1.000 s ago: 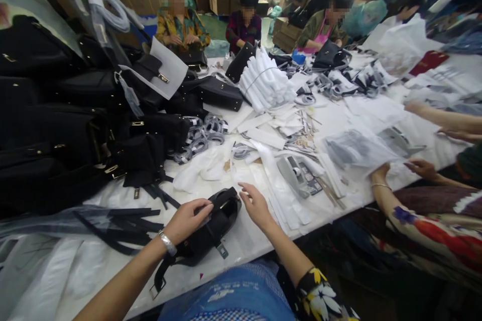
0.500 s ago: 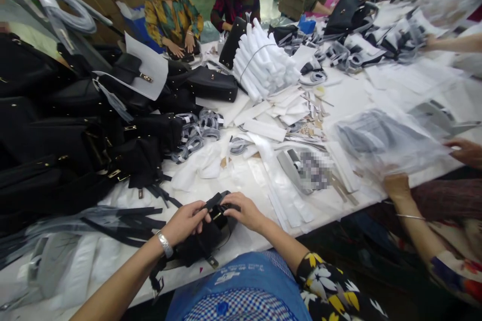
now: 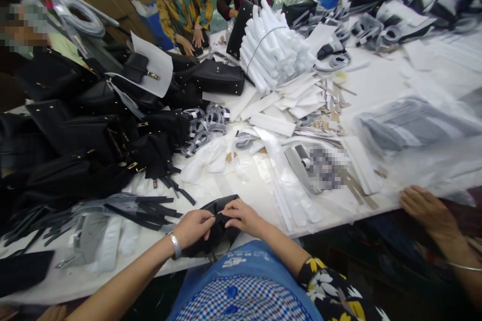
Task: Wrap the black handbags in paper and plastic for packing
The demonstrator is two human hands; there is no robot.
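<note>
A black handbag [image 3: 221, 238] lies at the table's front edge, close against my blue apron. My left hand [image 3: 193, 227], with a silver bracelet at the wrist, pinches a black part near the middle of the bag. From the other side my right hand [image 3: 243, 215] grips the same area, its fingertips almost meeting the left ones. The exact piece between the fingers is too small and dark to make out. Left of my hands, black straps [image 3: 150, 208] lie in a loose bundle.
Black bags [image 3: 83, 140] are heaped at the left. Farther back stands a tied bundle of white rolls [image 3: 274, 45], with paper strips [image 3: 273, 124] before it. A grey tape dispenser [image 3: 301, 165] sits to the right. A co-worker's hand [image 3: 427, 208] rests at the table edge near a plastic-wrapped bag [image 3: 410, 123].
My hands have drawn closer together on the bag, and its metal fitting between them no longer shows. The view has shifted slightly. At right, the co-worker's near hand now lies at the table edge.
</note>
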